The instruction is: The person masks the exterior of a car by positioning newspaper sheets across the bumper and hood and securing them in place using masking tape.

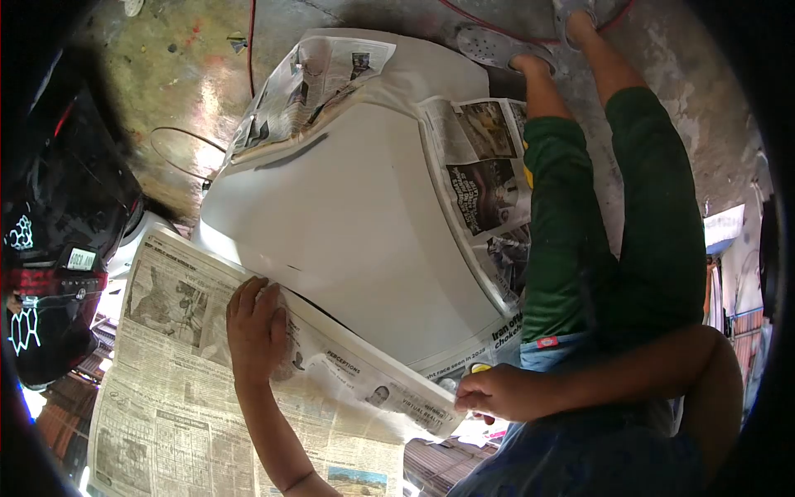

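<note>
Open room over white panel [348, 215]

Premises appear to be a car body workshop. Evidence noted: a black car [79, 182] standing at left; a large white panel [348, 207] edged with newspaper [484, 195]; a stained, red-specked concrete floor [186, 74]; a red hose [251, 50] across it.

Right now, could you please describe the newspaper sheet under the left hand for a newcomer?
Find the large white panel mid-picture. Below it, at lower left, spreads a broad newspaper sheet with the left hand on it. It looks far larger than the newspaper pieces along the panel's other edges.
</note>
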Demonstrator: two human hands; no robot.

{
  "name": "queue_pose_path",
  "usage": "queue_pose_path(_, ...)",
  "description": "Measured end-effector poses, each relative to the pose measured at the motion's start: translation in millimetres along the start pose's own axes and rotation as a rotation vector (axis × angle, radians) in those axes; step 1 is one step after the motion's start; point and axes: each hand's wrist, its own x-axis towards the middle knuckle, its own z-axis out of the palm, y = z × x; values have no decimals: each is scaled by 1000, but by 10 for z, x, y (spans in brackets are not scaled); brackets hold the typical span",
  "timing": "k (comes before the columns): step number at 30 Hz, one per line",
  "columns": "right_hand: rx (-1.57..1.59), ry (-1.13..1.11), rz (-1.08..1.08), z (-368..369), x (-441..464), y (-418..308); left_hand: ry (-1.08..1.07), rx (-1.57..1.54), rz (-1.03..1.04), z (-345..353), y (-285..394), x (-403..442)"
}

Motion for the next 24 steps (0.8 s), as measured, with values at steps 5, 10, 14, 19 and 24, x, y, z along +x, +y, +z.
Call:
queue_pose_path(5, 51, -6, 63, -90, 181, 221, -16, 12, -6, -22, 24, 8)
queue_pose_path(10, 51, -57, 174, -90, 287, 222, -54, 39, -5, -76, 108, 41)
queue_pose_path(14, 60, -39, 188, -99, 338, 228, -76, 69, -1, -84, 175, 37)
queue_pose_path(19, 74, -26, 197, -119, 372, 271, -54, 75, 27, -107, 218, 33)
queue_pose_path(24, 97, -28, 222, -141, 407, 285, -65, 49, 29, -101, 293, 9)
